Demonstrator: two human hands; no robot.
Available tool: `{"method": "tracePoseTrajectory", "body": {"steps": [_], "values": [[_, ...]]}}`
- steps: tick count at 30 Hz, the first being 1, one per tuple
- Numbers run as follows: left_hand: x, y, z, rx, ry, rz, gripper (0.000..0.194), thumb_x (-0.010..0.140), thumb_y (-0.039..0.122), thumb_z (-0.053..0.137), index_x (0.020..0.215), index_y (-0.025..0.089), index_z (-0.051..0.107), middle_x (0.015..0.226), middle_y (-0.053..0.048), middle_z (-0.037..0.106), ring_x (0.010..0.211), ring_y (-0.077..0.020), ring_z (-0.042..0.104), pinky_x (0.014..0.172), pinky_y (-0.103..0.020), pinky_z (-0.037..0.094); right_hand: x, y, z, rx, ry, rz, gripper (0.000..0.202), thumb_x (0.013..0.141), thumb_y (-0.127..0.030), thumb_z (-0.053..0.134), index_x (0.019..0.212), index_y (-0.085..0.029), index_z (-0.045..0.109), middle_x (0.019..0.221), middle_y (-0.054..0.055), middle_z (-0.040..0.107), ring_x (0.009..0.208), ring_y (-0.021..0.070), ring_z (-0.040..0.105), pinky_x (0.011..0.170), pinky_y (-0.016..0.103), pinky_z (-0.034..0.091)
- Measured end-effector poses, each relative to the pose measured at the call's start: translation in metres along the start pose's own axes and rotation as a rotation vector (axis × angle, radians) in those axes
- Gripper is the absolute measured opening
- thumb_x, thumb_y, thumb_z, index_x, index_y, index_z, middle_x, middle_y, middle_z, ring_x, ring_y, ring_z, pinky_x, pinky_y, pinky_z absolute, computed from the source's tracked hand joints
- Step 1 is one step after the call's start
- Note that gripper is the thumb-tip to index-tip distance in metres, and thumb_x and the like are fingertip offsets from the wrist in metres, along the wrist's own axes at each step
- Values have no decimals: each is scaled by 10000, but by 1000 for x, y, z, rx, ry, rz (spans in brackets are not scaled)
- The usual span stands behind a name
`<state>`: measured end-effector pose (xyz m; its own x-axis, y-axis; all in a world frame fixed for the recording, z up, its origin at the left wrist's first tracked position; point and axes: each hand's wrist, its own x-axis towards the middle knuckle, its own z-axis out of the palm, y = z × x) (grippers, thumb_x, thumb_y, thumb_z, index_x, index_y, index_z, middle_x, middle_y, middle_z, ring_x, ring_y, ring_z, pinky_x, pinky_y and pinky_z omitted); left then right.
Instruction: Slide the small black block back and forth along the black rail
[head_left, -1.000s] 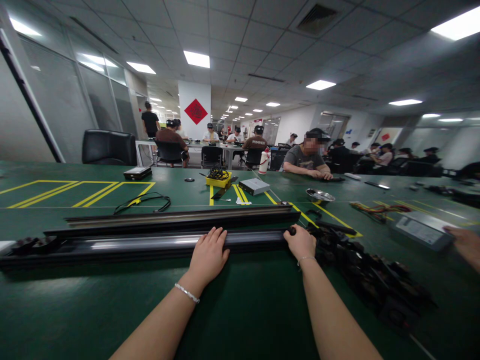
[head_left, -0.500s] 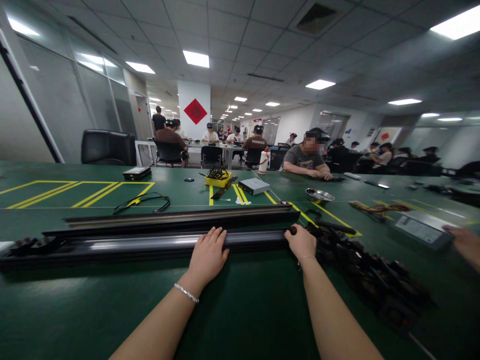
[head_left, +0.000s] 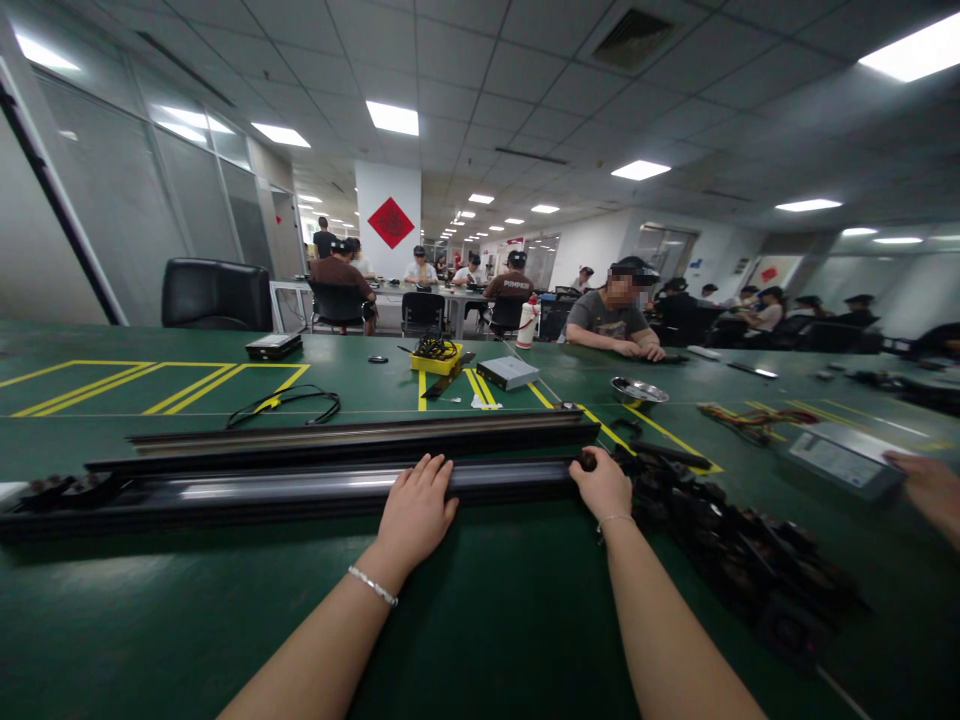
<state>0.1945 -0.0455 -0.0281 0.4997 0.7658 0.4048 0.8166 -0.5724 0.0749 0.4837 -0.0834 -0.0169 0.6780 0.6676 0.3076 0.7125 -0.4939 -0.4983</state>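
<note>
A long black assembly with a shiny dark roller [head_left: 285, 487] lies across the green table in front of me. My left hand [head_left: 417, 508] rests on the roller right of its middle, fingers stretched out and flat. At the roller's right end, my right hand [head_left: 604, 483] is closed around a small dark end piece [head_left: 586, 459], which its fingers partly cover. Just behind the roller lies a second long black bar [head_left: 360, 436], parallel to it. A dark cluster of blurred parts [head_left: 735, 540] begins right beside my right hand.
Farther back stand a yellow box of cables [head_left: 436, 357], a grey metal drive [head_left: 508, 373] and a metal bowl [head_left: 639, 390]. Another person's hand [head_left: 930, 490] touches a silver power supply [head_left: 844, 458] at right. A black cable [head_left: 300, 405] lies at left. Across the table sits a person [head_left: 611, 320].
My right hand has turned very slightly around the end piece at the roller's right end. My left hand stays in place on the roller.
</note>
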Motion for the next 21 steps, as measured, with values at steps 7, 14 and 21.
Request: {"method": "tracePoseTrajectory", "body": {"steps": [7,14,21], "values": [[0,1,-1,0,2,-1,489,831,368,421,1295,211,417,1383,-51,432,1299,-218,333,1038,-399,303,2,1,-1,17,-19,10,330,741,-360,496,1026,-225,590,1023,56,620,983,227,548,826,327,380],[-1,1,0,3,10,-2,487,826,356,434,1295,224,415,1381,-55,434,1297,-223,336,1036,-408,307,4,4,3,2,-1,1,342,757,-356,485,1051,-212,583,1028,64,625,992,227,550,839,332,378],[0,0,0,3,6,1,491,826,358,432,1296,217,416,1381,-53,434,1297,-218,337,1038,-402,309,5,4,2,1,-21,8,350,774,-341,463,1075,-200,571,1054,75,617,1011,237,542,852,345,376]]}}
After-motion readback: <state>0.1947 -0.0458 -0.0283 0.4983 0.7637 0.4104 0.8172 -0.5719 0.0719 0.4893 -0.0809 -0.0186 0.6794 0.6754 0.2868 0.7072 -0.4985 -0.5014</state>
